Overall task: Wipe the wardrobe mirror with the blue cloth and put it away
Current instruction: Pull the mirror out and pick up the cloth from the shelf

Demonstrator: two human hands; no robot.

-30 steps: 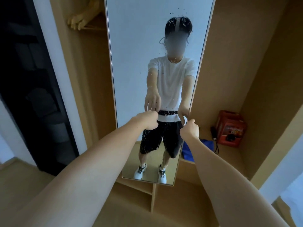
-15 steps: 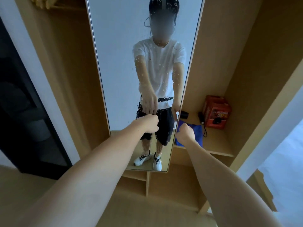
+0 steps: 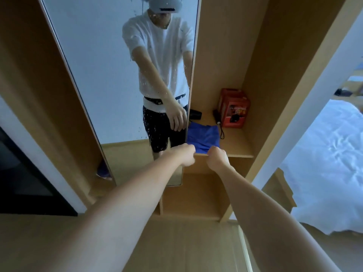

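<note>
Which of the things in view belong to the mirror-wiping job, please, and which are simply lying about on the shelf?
Part of the job:
- blue cloth, on the shelf
- wardrobe mirror, speckled with droplets
- left hand and right hand, both curled at the cloth's near edge

Just lying about:
- red box
- small black case
- black object with a cord

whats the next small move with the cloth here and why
Probably lift the blue cloth off the shelf toward the mirror. Both the left hand and right hand are at its near edge, seemingly pinching it, and the glass shows droplets, so wiping looks not yet done.
</note>
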